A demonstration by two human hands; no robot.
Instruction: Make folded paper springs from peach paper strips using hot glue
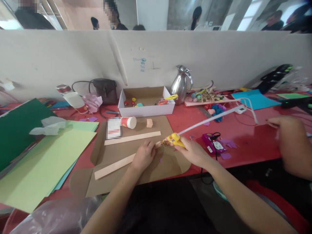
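**Burn risk, tight quarters**

Right hand (186,151) grips the yellow glue gun (174,139); left hand (145,154) pins the near wood strip (114,166) on the cardboard (122,150), fingers (152,147) close by the gun's front: a slip could scorch them. Long clear stick (207,122), running far right, could snag.

Yellow glue gun (174,139) pointed at pale strip (115,166) on cardboard (168,166)

Left hand (144,154) hides part of the lower wood strip (115,166), and I can't read that blurry blue scribble (142,65).
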